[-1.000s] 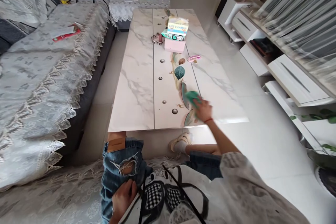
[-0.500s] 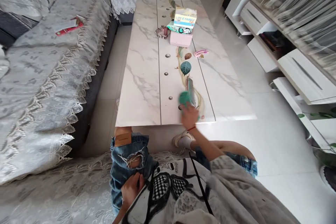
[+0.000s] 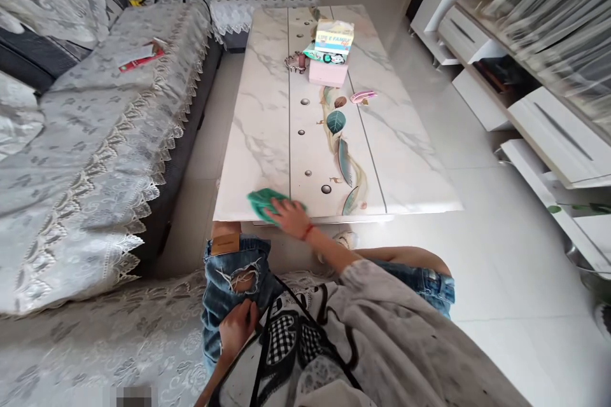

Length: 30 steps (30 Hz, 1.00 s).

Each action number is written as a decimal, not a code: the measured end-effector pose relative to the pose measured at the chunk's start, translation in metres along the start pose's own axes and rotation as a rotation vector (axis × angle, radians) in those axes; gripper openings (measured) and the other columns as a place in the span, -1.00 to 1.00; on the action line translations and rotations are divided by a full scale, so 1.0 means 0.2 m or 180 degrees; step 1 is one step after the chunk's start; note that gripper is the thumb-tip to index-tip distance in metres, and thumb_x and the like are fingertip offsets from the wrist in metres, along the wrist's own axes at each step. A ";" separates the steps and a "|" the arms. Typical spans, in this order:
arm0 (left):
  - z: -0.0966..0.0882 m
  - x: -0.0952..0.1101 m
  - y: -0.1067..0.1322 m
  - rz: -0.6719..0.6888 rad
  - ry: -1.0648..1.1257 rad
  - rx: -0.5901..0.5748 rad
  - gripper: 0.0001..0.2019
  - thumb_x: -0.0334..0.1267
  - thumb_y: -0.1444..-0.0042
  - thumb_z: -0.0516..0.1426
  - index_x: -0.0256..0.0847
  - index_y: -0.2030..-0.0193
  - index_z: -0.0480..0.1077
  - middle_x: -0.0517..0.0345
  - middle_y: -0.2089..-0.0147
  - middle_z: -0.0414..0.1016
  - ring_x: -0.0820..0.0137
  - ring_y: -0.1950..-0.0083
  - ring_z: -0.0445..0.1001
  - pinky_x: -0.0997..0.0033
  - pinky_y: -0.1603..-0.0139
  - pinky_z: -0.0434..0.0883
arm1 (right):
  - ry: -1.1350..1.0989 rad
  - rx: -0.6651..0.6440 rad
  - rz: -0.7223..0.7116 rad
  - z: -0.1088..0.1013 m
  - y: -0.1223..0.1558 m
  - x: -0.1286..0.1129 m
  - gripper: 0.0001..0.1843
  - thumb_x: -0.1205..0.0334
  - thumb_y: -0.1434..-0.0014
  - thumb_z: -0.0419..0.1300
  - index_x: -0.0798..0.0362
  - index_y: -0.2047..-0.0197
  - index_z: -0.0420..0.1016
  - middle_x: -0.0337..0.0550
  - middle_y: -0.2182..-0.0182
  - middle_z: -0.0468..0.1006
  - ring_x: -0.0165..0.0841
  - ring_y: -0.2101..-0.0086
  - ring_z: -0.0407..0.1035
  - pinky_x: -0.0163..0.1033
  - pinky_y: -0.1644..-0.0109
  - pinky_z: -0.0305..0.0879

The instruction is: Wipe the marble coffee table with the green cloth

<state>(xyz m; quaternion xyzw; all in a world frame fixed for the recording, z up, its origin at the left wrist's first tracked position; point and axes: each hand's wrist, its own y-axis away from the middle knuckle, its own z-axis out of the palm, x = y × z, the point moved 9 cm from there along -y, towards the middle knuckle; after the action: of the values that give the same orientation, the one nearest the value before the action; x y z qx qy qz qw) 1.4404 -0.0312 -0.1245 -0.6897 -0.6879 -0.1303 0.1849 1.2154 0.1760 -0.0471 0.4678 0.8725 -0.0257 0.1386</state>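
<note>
A lace-covered sofa point(image 3: 95, 140) runs along the left of the marble coffee table point(image 3: 267, 121). The left hand point(image 3: 237, 326) rests loosely curled on the thigh, holding nothing, below the table's near edge. The right hand point(image 3: 289, 216) presses flat on a green cloth point(image 3: 262, 200) at the table's near edge. A tissue box point(image 3: 334, 36) sits at the table's far end.

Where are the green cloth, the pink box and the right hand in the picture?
green cloth point(image 3: 261, 201): head view, on the bare left part beside the hand.
pink box point(image 3: 327, 72): head view, on its front face.
right hand point(image 3: 290, 217): head view, on the back of the hand, pressed on the cloth.
</note>
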 end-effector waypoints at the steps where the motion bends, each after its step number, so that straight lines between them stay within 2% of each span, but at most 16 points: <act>1: 0.01 0.00 0.00 -0.0022 -0.0022 -0.0009 -0.53 -0.13 -0.43 0.01 -0.22 0.50 0.47 0.08 0.52 0.48 0.37 0.48 0.48 0.40 0.38 0.19 | 0.0040 -0.0080 0.0282 -0.01 0.16 0.19 -0.35 0.29 -0.58 -0.13 -0.23 -0.61 0.28 -0.14 -0.64 0.09 0.02 -0.44 0.12 0.12 -0.42 0.11; 4: 0.05 0.00 0.00 -0.0077 -0.0082 -0.0182 -0.52 -0.10 -0.45 -0.01 -0.21 0.46 0.47 0.07 0.48 0.52 0.32 0.41 0.53 0.37 0.33 0.20 | 0.0351 -0.0217 0.1230 -0.09 0.68 0.78 -0.32 0.32 -0.51 -0.04 -0.23 -0.59 0.36 -0.08 -0.62 0.15 0.05 -0.47 0.09 0.19 -0.47 0.09; 7: 0.05 0.02 -0.03 -0.0187 -0.0118 -0.0307 -0.56 -0.09 -0.41 0.00 -0.18 0.48 0.42 0.07 0.49 0.52 0.27 0.43 0.54 0.35 0.34 0.15 | 0.0819 -0.0041 0.1932 -0.23 1.16 1.25 -0.32 0.31 -0.42 0.09 -0.08 -0.56 0.43 0.11 -0.57 0.23 0.14 -0.39 0.17 0.24 -0.42 0.19; 9: 0.02 0.05 -0.10 -0.0292 0.0017 -0.0347 -0.61 -0.08 -0.37 0.02 -0.15 0.46 0.41 0.07 0.49 0.53 0.25 0.43 0.55 0.35 0.36 0.15 | 0.1067 0.0110 0.2236 -0.33 1.41 1.48 -0.31 0.29 -0.34 0.18 0.02 -0.52 0.48 0.25 -0.51 0.29 0.18 -0.32 0.25 0.27 -0.36 0.27; 11: -0.03 0.10 -0.21 -0.0311 0.0424 -0.0195 -0.66 -0.05 -0.36 0.04 -0.13 0.37 0.45 0.07 0.41 0.59 0.23 0.37 0.58 0.35 0.33 0.27 | 0.1182 0.0188 0.2487 -0.42 1.58 1.66 -0.25 0.32 -0.24 0.25 0.06 -0.50 0.48 0.31 -0.47 0.32 0.20 -0.27 0.31 0.27 -0.29 0.35; 14: -0.16 0.22 -0.41 -0.0102 0.1115 0.0332 -0.71 -0.01 -0.36 0.07 -0.15 0.16 0.49 -0.02 0.22 0.66 0.22 0.22 0.64 0.30 0.18 0.53 | 0.0966 0.0001 0.2865 -0.52 1.70 1.87 -0.13 0.33 -0.13 0.30 0.00 -0.53 0.44 0.29 -0.45 0.34 0.22 -0.19 0.38 0.23 -0.13 0.46; 16: -0.23 0.33 -0.54 0.0203 0.1259 0.0533 -0.74 -0.06 -0.37 0.09 -0.18 0.06 0.49 -0.07 0.14 0.66 0.22 0.15 0.65 0.26 0.13 0.61 | 0.0611 -0.0116 0.3135 -0.56 1.70 1.94 -0.13 0.31 -0.11 0.30 -0.08 -0.52 0.46 0.27 -0.39 0.42 0.23 -0.12 0.43 0.20 -0.03 0.48; 17: -0.24 0.40 -0.61 0.0400 0.1263 0.0535 -0.75 -0.11 -0.38 0.08 -0.19 0.04 0.49 -0.08 0.13 0.66 0.23 0.14 0.65 0.26 0.12 0.62 | 0.0458 -0.0010 0.3270 -0.59 1.68 1.94 -0.15 0.28 -0.13 0.29 -0.10 -0.52 0.47 0.27 -0.35 0.46 0.23 -0.10 0.44 0.19 -0.01 0.49; 18: -0.24 0.48 -0.66 0.0633 0.1255 0.0469 -0.77 -0.16 -0.38 0.07 -0.20 0.02 0.49 -0.08 0.12 0.65 0.24 0.14 0.65 0.26 0.13 0.63 | 0.0363 0.0238 0.3400 -0.62 1.66 1.92 -0.16 0.24 -0.18 0.27 -0.10 -0.54 0.45 0.28 -0.31 0.48 0.24 -0.10 0.45 0.19 -0.01 0.50; 20: -0.19 0.67 -0.74 0.1160 0.1208 0.0107 -0.77 -0.25 -0.39 0.03 -0.20 -0.02 0.49 -0.08 0.11 0.65 0.26 0.12 0.66 0.26 0.11 0.65 | 0.0350 0.0903 0.3611 -0.66 1.59 1.84 -0.16 0.08 -0.30 0.20 -0.05 -0.62 0.31 0.33 -0.33 0.46 0.27 -0.17 0.42 0.24 -0.07 0.50; 22: -0.07 0.87 -0.77 0.1788 0.1030 -0.0531 -0.72 -0.34 -0.38 0.01 -0.20 -0.10 0.49 -0.10 0.04 0.67 0.23 0.03 0.68 0.22 0.02 0.66 | 0.0429 0.1225 0.3690 -0.62 1.46 1.74 -0.13 -0.09 -0.40 0.09 0.05 -0.67 0.21 0.35 -0.44 0.34 0.31 -0.30 0.31 0.36 -0.20 0.45; 24: 0.09 1.04 -0.72 0.2502 0.0682 -0.1315 -0.67 -0.42 -0.35 0.04 -0.20 -0.16 0.49 -0.10 -0.02 0.68 0.17 -0.04 0.69 0.17 -0.02 0.66 | 0.0556 0.1110 0.3637 -0.53 1.28 1.69 -0.15 -0.15 -0.45 0.01 0.08 -0.65 0.25 0.31 -0.55 0.18 0.31 -0.44 0.13 0.49 -0.34 0.29; 25: 0.18 1.10 -0.68 0.2883 0.0486 -0.1682 -0.67 -0.44 -0.33 0.08 -0.20 -0.17 0.49 -0.09 -0.02 0.68 0.14 -0.03 0.70 0.17 0.02 0.66 | 0.0637 0.1020 0.3583 -0.51 1.19 1.71 -0.19 -0.14 -0.47 -0.02 0.06 -0.64 0.29 0.26 -0.59 0.11 0.28 -0.49 0.05 0.51 -0.40 0.21; 27: 0.35 1.17 -0.57 0.3570 0.0165 -0.2233 -0.73 -0.41 -0.30 0.18 -0.19 -0.11 0.52 -0.08 0.04 0.68 0.11 0.06 0.71 0.18 0.21 0.64 | 0.0819 0.0921 0.3430 -0.51 1.01 1.81 -0.26 -0.10 -0.50 -0.05 -0.04 -0.62 0.33 0.12 -0.64 0.05 0.19 -0.53 0.00 0.46 -0.49 0.11; 28: 0.43 1.19 -0.53 0.3831 0.0047 -0.2392 -0.80 -0.36 -0.30 0.22 -0.19 -0.04 0.54 -0.07 0.11 0.66 0.11 0.13 0.71 0.18 0.32 0.60 | 0.0895 0.0885 0.3309 -0.54 0.92 1.89 -0.29 -0.08 -0.51 -0.06 -0.10 -0.61 0.35 0.04 -0.65 0.04 0.14 -0.53 0.00 0.42 -0.51 0.10; 30: 0.57 1.22 -0.48 0.4130 -0.0041 -0.2476 -0.91 -0.24 -0.33 0.27 -0.18 0.10 0.55 -0.03 0.26 0.60 0.15 0.26 0.68 0.21 0.46 0.51 | 0.0981 0.0773 0.3001 -0.63 0.72 2.06 -0.32 -0.05 -0.52 -0.07 -0.19 -0.60 0.37 -0.09 -0.65 0.05 0.07 -0.53 0.02 0.35 -0.53 0.13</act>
<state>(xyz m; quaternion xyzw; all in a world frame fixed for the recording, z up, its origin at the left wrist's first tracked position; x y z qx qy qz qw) 1.3402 0.2367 -0.1129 -0.9725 -0.0495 -0.2247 -0.0362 1.0906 0.6119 -0.0232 0.8217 0.5676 0.0078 -0.0505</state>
